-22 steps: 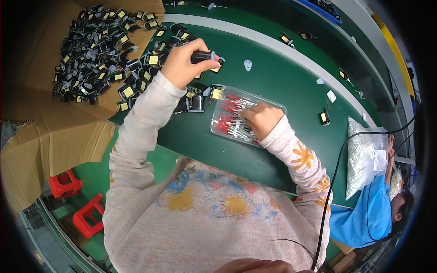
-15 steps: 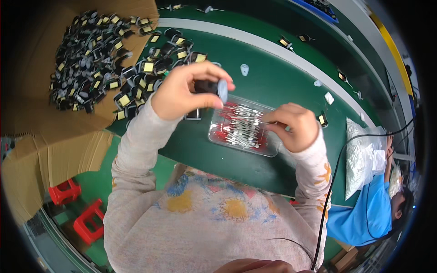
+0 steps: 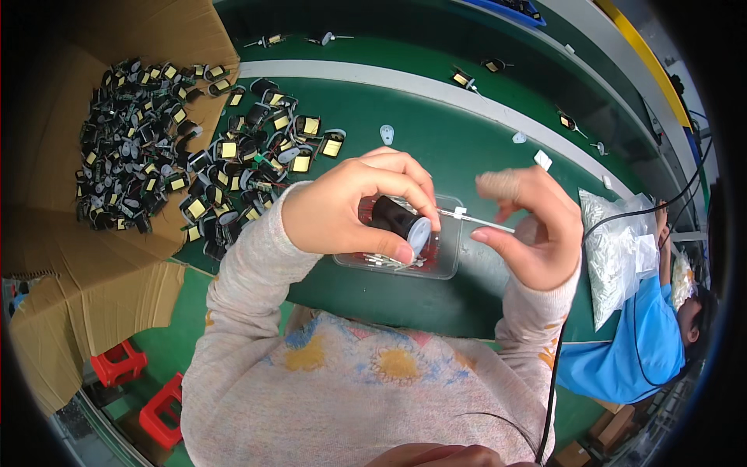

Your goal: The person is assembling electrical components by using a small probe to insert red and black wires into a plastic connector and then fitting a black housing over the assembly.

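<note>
My left hand grips a black cylindrical part between thumb and fingers, its pale grey rounded end cap turned to the right. Just right of it, my right hand is closed on a thin white rod with a small white block on it; the rod points left toward the black part. Motion smears some of the right fingers. Below both hands lies a clear plastic box holding many white-tipped pins with red parts, partly hidden by my left hand and the black part.
At left, a cardboard box holds a heap of black parts with yellow pads, which spill onto the green table. A loose grey cap lies farther back. Behind runs a green belt. A bag of white pieces and a co-worker's blue sleeve are right.
My right hand has lifted the white rod out of the clear box and moved right. My left hand has brought the black part rightward and down over the box. The view has shifted slightly.
</note>
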A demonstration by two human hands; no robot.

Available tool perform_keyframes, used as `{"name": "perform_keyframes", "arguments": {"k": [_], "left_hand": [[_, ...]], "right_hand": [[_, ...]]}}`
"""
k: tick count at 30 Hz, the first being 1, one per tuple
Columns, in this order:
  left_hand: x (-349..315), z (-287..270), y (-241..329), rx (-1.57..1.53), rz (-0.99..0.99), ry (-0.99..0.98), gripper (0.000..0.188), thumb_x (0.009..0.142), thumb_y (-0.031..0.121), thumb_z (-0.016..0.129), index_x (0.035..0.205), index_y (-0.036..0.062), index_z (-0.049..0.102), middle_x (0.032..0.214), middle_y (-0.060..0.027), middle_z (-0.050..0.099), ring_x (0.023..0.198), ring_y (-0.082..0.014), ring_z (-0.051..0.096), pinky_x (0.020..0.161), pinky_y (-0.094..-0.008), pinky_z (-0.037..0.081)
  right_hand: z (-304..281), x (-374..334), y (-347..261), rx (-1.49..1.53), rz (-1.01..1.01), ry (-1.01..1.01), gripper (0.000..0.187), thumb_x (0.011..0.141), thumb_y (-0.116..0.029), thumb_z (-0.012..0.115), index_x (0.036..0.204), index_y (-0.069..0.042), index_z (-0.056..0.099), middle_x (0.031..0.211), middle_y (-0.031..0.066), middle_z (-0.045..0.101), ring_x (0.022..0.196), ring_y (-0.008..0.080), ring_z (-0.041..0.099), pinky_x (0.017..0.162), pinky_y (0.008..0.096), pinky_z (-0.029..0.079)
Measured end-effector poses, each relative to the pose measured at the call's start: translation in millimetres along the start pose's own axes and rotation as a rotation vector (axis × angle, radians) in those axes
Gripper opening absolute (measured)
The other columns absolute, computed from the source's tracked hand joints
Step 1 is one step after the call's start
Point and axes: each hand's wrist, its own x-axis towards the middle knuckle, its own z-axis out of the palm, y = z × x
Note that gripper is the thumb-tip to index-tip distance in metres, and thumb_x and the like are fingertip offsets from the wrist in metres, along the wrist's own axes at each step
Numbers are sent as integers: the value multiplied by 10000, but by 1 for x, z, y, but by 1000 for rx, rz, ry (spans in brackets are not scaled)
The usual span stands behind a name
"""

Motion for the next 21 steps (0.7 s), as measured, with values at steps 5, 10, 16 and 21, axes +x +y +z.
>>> {"name": "perform_keyframes", "arguments": {"k": [5, 10, 16, 21], "left_hand": [[10, 4, -4, -235, -52, 20, 384, 623, 206, 814, 928, 26, 666, 1012, -74, 550, 991, -180, 506, 884, -287, 379], [10, 2, -12, -510, -115, 210, 419, 647, 193, 808, 970, 18, 606, 1021, -63, 534, 939, -149, 522, 845, -265, 404], [13, 17, -12, -48, 6, 475, 380, 627, 76, 800, 945, 19, 601, 948, -55, 599, 857, -143, 565, 789, -256, 429], [14, 19, -11, 378, 140, 529, 388, 563, 97, 804, 906, 53, 628, 814, -46, 656, 721, -174, 601, 748, -294, 400]], "right_hand": [[20, 1, 34, 297, -167, 83, 184, 628, 5, 734, 799, 31, 671, 781, 128, 649, 718, 202, 630, 662, 304, 514], [14, 1, 43, 574, -71, 373, 99, 731, -16, 677, 799, 43, 634, 792, 150, 625, 682, 200, 608, 604, 319, 528], [16, -15, 30, 446, -68, 587, 275, 751, -176, 745, 798, 66, 622, 728, 171, 632, 642, 246, 644, 601, 333, 544], [18, -18, 17, 123, -272, 508, 323, 672, -196, 785, 782, 64, 628, 667, 162, 643, 636, 262, 664, 598, 324, 546]]}}
